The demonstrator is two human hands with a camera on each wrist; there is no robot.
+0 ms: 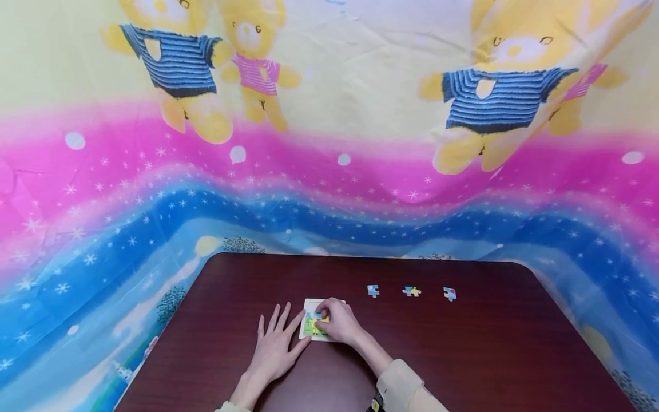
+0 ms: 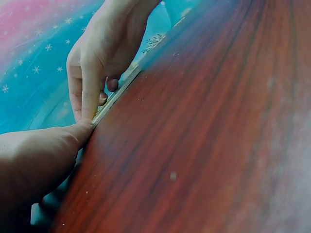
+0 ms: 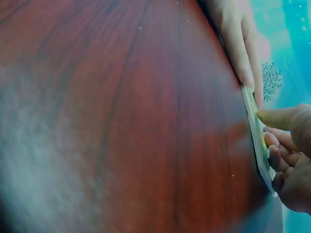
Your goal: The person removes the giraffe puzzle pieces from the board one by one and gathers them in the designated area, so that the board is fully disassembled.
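Observation:
A small white-bordered puzzle board with a green, blue and yellow picture lies on the brown table. My left hand is flat with spread, straight fingers; its index fingertip and thumb tip touch the board's left side. My right hand covers the board's right part, thumb and index finger curled as they pinch a puzzle piece on the picture. Most of that piece is hidden by the fingers. In the right wrist view the board shows edge-on, the right thumb against its face.
Three loose jigsaw pieces lie in a row toward the back right: a blue one, a yellow and blue one and a blue one with red. Behind the table hangs a cloth printed with bears, covering the wall.

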